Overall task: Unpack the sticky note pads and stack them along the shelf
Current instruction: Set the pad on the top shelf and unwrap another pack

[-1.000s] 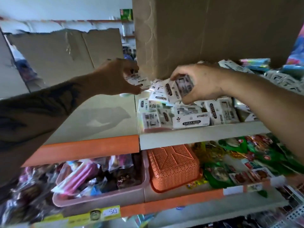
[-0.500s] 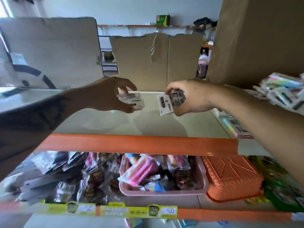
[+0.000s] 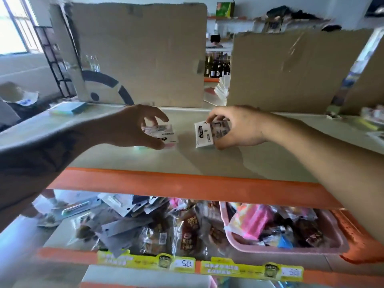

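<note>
Pinched in each of your 2 hands is 1 packet of sticky notes. Your left hand [image 3: 133,126] curls thumb and fingers round a flat-lying packet [image 3: 163,135] that sits low on the shelf top [image 3: 207,161]; your right hand [image 3: 239,127] grips an upright packet [image 3: 204,135] with its lower edge at the shelf surface. The 2 packets sit near each other, apart.

Near to far:
- Yellow price strips [image 3: 146,261], front rail.
- Pink tray [image 3: 291,249] of wrapped goods, lower shelf, right; loose snack packets [image 3: 153,231] to its left.
- Orange shelf edge [image 3: 187,187].
- 1 pastel pad stack [image 3: 69,108], shelf top, far left.
- 2 cardboard sheets [image 3: 141,53] standing at the back.
</note>
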`<state>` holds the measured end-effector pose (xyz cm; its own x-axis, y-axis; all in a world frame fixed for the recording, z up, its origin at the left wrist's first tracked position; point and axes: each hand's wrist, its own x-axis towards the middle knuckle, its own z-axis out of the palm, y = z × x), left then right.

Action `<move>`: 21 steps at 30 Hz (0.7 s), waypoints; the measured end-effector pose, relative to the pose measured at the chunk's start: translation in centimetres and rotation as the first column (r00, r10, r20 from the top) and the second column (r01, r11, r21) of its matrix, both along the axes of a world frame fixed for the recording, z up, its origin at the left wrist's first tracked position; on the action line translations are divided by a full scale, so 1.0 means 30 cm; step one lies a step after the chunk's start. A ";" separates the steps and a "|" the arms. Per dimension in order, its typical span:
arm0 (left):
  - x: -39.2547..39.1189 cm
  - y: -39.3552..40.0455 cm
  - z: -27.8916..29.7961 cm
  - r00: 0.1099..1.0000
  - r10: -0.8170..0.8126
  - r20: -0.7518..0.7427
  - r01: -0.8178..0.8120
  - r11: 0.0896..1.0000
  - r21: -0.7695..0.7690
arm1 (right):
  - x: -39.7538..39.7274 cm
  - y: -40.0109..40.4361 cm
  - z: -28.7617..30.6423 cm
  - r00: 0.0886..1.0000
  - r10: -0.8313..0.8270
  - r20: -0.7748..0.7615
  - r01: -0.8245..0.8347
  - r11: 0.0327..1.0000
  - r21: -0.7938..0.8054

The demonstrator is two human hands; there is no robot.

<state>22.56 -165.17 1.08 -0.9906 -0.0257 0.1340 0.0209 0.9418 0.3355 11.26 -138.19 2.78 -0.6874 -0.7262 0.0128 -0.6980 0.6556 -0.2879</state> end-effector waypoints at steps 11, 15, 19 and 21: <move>0.036 -0.213 -0.039 0.999 0.034 0.017 -0.035 0.995 0.094 | -0.040 -0.229 -0.020 0.986 0.152 0.062 -0.147 0.987 -0.070; 0.060 -0.219 -0.043 0.999 0.043 0.014 -0.045 0.988 0.145 | -0.046 -0.214 -0.029 0.983 0.178 0.047 -0.176 0.984 -0.029; 0.049 -0.219 -0.058 0.999 0.045 -0.027 -0.040 0.988 0.150 | -0.062 -0.192 -0.053 0.982 0.185 0.027 -0.185 0.983 -0.013; 0.038 -0.214 -0.057 0.998 0.035 -0.046 -0.026 0.982 0.187 | -0.056 -0.195 -0.057 0.981 0.191 -0.014 -0.191 0.982 0.005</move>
